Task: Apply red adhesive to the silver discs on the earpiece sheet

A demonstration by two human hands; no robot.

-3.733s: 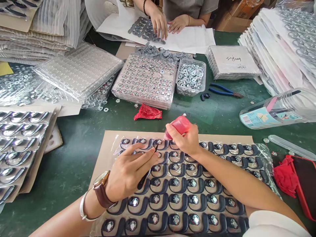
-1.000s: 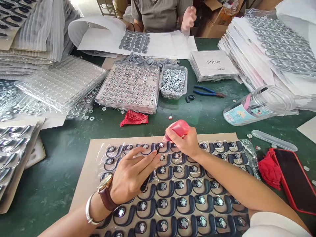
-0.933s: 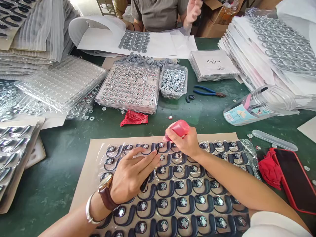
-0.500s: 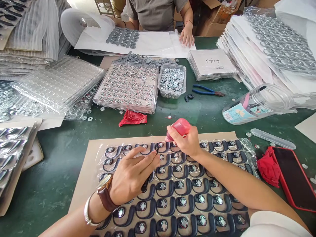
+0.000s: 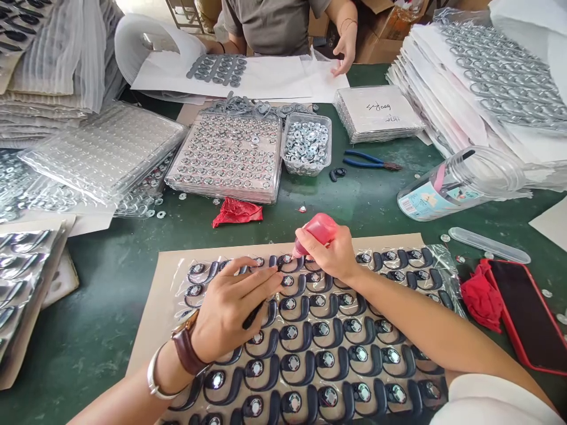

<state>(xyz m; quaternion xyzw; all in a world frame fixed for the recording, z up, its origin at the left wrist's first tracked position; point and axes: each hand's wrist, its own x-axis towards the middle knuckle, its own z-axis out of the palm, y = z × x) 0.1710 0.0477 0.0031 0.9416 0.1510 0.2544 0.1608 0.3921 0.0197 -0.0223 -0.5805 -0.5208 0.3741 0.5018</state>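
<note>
A red squeeze bottle (image 5: 322, 229) is tilting its tip down near the centre of the frame, over a silver-centred disc (image 5: 286, 259) in the top row of dark hook-shaped parts (image 5: 309, 369). Squeezing too hard could be the main hazard, probably flooding the disc or wetting its neighbours; an unsteady wrist might be sending the tip off target. A dark, slim tool (image 5: 253, 317) is slanting up toward the same spot, so a slip could be nudging the disc askew. The right forearm (image 5: 411, 321) is passing low above the right-hand rows, and if it drags, it might be shifting parts on the cardboard sheet (image 5: 153, 295).

The right hand (image 5: 334, 251) is closing around the bottle, thumb along its near side, other fingers mostly hidden. The left hand (image 5: 234, 301) is gripping the tool, fingers extended and close together; its thumb is not showing.
</note>
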